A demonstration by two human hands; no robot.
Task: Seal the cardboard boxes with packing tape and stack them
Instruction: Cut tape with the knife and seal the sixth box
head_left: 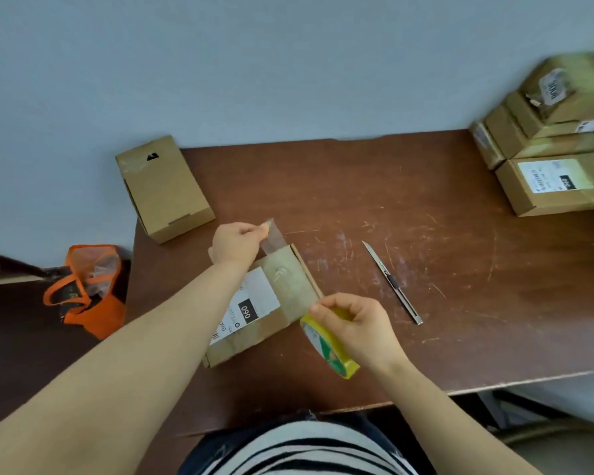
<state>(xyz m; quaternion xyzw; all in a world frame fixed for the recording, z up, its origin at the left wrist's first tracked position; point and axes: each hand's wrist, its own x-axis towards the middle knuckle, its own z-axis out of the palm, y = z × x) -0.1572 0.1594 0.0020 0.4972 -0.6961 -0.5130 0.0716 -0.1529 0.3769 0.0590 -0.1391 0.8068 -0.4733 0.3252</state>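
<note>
Over the scratched counter (443,207) by a pale wall (288,63), tape (274,236) is pinched by the left hand (235,243), its roll (326,347) gripped by the right hand (360,325).

The bare left forearm (117,354) reaches from the lower left corner diagonally up and forward, nearly straight. The left hand (235,246) is held out far from the body, back facing up, with thumb and fingertips pinching the free end of a strip of tape (273,236). The bare right forearm (436,406) comes in from the lower right, bent inward. The right hand (357,329) sits nearer the body, with its fingers curled round a roll of tape (326,349) held on edge.
</note>
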